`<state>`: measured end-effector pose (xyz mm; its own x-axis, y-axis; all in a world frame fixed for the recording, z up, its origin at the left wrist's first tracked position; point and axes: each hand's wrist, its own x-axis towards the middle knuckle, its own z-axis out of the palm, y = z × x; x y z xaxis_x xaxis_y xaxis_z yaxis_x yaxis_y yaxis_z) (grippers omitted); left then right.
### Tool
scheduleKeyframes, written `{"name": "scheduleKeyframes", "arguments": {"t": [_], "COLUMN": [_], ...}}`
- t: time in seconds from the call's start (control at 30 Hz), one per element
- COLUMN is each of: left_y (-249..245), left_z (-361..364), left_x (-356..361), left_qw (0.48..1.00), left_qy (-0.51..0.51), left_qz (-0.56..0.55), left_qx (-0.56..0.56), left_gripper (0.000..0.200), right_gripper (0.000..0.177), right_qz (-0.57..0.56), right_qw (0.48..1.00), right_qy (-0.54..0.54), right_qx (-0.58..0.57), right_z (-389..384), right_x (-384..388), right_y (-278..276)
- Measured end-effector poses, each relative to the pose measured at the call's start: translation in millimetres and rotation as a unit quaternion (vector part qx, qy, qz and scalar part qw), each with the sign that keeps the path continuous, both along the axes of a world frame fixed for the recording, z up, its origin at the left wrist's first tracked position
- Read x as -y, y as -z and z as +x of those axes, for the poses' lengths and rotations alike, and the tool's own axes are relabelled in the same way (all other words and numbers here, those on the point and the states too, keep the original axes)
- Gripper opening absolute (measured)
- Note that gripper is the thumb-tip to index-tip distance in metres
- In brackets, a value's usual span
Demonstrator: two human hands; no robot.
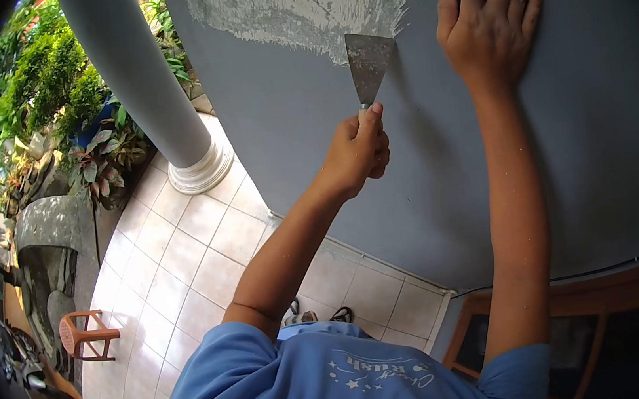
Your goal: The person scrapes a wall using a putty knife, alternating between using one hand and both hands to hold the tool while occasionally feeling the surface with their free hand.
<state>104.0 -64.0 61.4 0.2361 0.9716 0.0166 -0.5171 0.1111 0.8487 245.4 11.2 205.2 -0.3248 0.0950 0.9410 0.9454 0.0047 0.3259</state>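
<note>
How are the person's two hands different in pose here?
The left hand is closed around a scraper's handle, while the right hand is open with its fingers spread against the gray wall. The left hand sits lower in the view than the right hand. Both are bare.

Left hand (356, 155) curled closed, right hand (490, 39) spread flat, arms (515, 199) outstretched

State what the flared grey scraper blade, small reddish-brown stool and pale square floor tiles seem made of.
Scraper blade: probably steel, thin, dull and speckled. Stool: likely moulded plastic, judging by its even colour and smooth shape, though painted wood is possible. Floor tiles: perhaps glazed ceramic, shiny where light glares.
</note>
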Motion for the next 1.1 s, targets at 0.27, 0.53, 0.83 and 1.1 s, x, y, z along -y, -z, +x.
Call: {"name": "scheduleKeyframes", "arguments": {"t": [0.27,0.53,0.83,1.1], "left_y": [-2.2,-74.5,-11.8,12.4], "left_z": [15.2,-10.9,-10.2,-16.2], "left_x": [2.9,-20.9,19.2,8.9], "left_qw": [0.995,0.989,0.991,0.992], "left_qy": [-0.071,-0.040,0.054,0.028], "left_qz": [0.045,0.140,0.125,0.121], "left_qx": [-0.050,-0.006,0.010,-0.002], "left_gripper": [0.043,0.036,0.028,0.032], "right_gripper": [0.061,0.062,0.051,0.050], "right_qz": [-0.011,-0.019,0.052,0.046], "right_qw": [1.000,1.000,0.993,0.992], "right_qy": [0.000,-0.004,0.109,0.116], "right_qx": [0.000,0.009,0.011,0.007], "right_z": [0.3,2.5,2.2,1.0], "right_x": [2.2,7.7,-4.5,-6.5], "right_y": [-1.5,-1.4,1.5,1.6]}}
